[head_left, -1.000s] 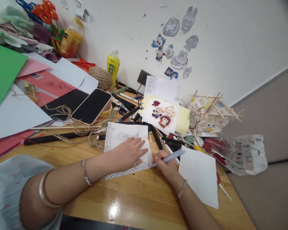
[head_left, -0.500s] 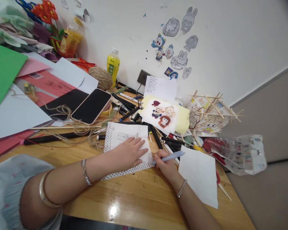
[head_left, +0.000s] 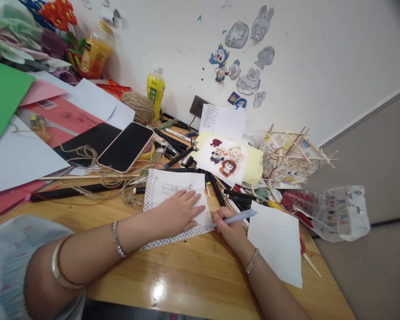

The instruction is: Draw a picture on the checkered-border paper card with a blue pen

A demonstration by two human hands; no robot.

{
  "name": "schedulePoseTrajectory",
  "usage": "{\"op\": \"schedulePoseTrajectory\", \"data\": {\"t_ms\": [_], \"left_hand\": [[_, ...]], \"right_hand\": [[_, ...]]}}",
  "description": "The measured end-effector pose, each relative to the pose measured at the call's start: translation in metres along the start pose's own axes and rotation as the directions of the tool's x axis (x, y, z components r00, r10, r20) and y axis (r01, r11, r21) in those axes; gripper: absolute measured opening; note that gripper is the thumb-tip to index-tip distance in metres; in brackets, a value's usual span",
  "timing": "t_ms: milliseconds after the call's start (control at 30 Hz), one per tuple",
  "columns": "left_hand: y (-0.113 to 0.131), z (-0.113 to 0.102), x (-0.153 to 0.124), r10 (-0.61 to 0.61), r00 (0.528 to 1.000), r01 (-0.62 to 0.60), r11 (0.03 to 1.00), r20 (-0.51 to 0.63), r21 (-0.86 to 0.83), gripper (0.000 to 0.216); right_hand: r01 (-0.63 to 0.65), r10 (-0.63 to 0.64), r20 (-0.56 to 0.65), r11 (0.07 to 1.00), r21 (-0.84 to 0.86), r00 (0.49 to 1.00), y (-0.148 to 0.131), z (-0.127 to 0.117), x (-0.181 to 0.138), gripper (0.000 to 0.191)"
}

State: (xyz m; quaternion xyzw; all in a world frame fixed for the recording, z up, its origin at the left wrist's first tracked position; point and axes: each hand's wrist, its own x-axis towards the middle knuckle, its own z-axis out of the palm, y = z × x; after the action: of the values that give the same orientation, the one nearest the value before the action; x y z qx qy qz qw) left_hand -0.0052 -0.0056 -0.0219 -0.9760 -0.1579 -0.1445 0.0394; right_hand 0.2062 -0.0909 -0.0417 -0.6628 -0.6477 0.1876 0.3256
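My left hand lies flat with its fingers stretched out across a white sheet of paper, covering much of its middle. The sheet carries a line drawing, a little writing and a crosshatched border along its left and lower edges. In my right hand is a light blue pen, pinched between thumb and fingers. The pen's tip meets the sheet's lower right corner, at the end of the patterned border. A blank white paper lies just right of my right hand.
Behind the sheet lie many black markers and a drawing of cartoon figures. A phone, twine ball and yellow bottle are left of them. A stick lantern and plastic bag stand right.
The view has shifted very slightly. Both hands stay in nearly the same places, the left on the sheet and the right holding the pen at its corner.
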Motion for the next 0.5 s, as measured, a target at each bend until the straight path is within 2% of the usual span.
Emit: {"op": "schedulePoseTrajectory", "data": {"t_ms": [333, 500], "left_hand": [[-0.0003, 0.0027, -0.0004, 0.000, 1.000, 0.000, 1.000, -0.002, 0.009, 0.040], [0.0002, 0.0004, 0.0001, -0.006, 0.999, 0.006, 1.000, 0.040, -0.002, 0.040]], "right_hand": [[-0.020, 0.020, 0.005, 0.999, 0.030, 1.000, 0.0009, -0.0001, -0.0016, 0.030], [-0.014, 0.014, -0.001, 1.000, 0.020, 1.000, 0.0019, -0.0004, -0.0012, 0.029]]}}
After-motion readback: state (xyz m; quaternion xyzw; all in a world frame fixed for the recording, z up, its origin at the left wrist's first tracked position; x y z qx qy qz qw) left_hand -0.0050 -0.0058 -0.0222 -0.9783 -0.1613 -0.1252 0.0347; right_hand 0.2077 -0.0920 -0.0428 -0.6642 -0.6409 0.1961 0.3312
